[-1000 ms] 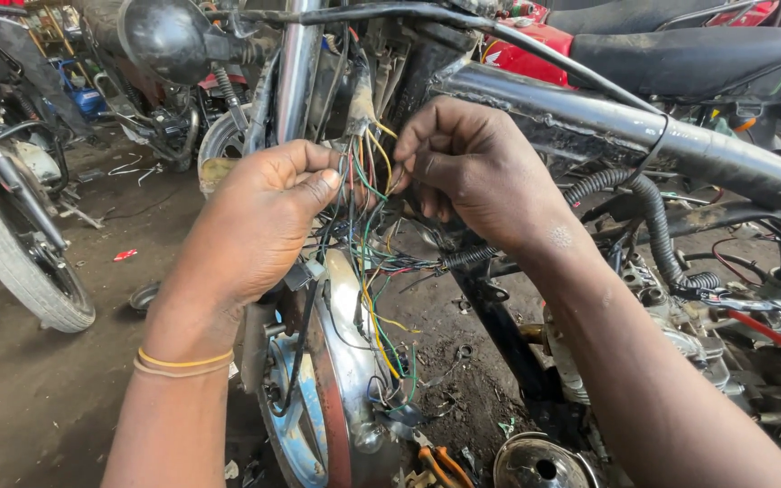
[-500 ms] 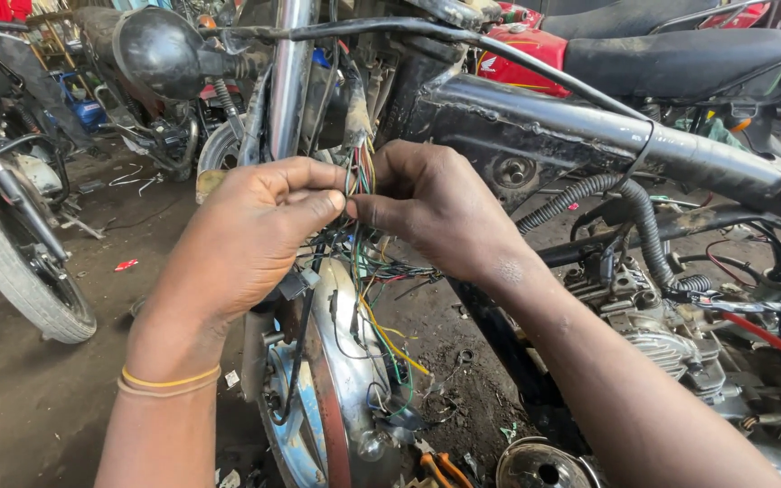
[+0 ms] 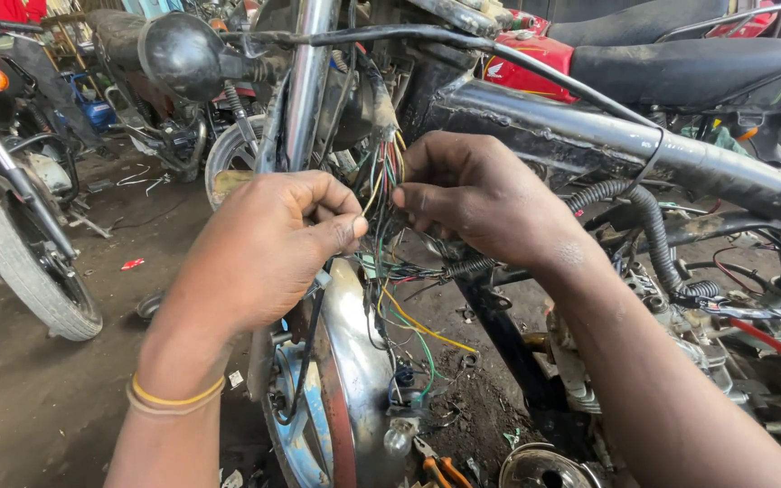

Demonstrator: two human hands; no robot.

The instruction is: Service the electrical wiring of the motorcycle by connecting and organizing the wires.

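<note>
Left hand [image 3: 273, 244] and right hand [image 3: 476, 194] pinch a bundle of coloured wires [image 3: 383, 176] hanging beside the chrome fork tube [image 3: 307, 81] of a stripped motorcycle, above the front fender [image 3: 354, 361]; which strands each grips is unclear. Pliers [image 3: 440, 468] lie below.

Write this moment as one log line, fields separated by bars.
left hand pinching wires | right hand pinching coloured wire bundle | beside chrome fork tube | pliers on ground

Glossy chrome fender [image 3: 354, 361], scuffed matt frame tube [image 3: 589, 136]
</note>
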